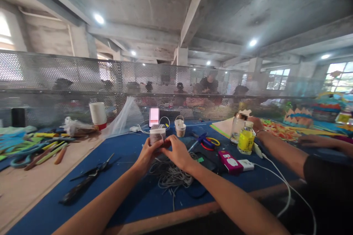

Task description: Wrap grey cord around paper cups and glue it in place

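Observation:
Between my two hands is a small paper cup (157,132) with a white rim, its side wrapped in grey cord. My left hand (147,154) closes on the cup from the left. With fingers bent at the cup's right side, my right hand (176,151) seems to pinch the cord against it; its fingertips are partly hidden. A loose tangle of grey cord (172,176) lies on the blue table mat just under my hands. Behind them stands a finished-looking small cup basket (180,128) with a handle.
Dark scissors (92,180) lie on the left. Stacked paper cups (98,115) stand behind them. Right of my hands are blue-handled scissors (203,140), tape rings, a purple box (231,162), a yellow bottle (246,138) and white cables. A co-worker's arm (278,147) reaches in from the right.

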`<state>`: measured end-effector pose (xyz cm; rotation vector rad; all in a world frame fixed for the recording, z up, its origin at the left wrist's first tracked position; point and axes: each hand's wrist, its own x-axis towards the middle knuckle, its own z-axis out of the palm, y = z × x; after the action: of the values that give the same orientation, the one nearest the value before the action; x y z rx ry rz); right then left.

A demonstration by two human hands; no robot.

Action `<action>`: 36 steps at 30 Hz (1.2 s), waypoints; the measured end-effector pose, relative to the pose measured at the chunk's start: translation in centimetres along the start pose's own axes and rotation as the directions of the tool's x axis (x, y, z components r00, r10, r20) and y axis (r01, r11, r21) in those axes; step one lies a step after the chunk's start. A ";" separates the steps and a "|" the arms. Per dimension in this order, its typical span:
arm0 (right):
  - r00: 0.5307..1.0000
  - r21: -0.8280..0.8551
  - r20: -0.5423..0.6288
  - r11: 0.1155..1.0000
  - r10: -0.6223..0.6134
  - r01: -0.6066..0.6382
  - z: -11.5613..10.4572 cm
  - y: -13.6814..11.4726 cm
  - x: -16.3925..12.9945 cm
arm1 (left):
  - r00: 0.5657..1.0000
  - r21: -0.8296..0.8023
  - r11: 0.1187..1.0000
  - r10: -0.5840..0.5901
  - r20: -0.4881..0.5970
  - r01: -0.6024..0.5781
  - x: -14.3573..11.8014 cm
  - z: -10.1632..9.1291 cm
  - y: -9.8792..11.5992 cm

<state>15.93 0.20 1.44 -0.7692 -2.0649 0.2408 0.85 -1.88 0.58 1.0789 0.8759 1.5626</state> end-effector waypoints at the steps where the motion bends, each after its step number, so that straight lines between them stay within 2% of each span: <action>1: 1.000 0.017 -0.008 1.000 -0.013 0.013 0.1 0.2 0.0 | 1.000 0.000 1.000 -0.011 0.009 0.011 -0.1 0.1 0.1; 9: 0.998 0.217 -0.053 0.976 0.019 -0.007 -0.9 0.4 0.1 | 0.998 -0.020 0.998 -0.052 0.033 0.052 -0.3 0.5 0.4; 17: 0.978 0.374 -0.130 0.922 0.163 -0.104 -1.1 0.9 0.3 | 0.992 -0.087 0.992 -0.086 0.095 0.094 -0.1 0.4 0.1; 26: 0.954 0.367 -0.187 0.918 0.232 -0.151 -1.3 1.2 0.4 | 0.984 -0.052 0.994 -0.091 0.151 0.100 -0.3 0.5 0.1; 36: 0.952 0.304 -0.208 0.940 0.225 -0.156 -1.1 1.4 0.4 | 0.976 -0.069 0.989 -0.118 0.181 0.133 -0.6 0.8 0.0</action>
<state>17.23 1.43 1.72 -0.7800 -1.6811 0.5175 1.70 -2.46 0.73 1.0660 0.7397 1.3634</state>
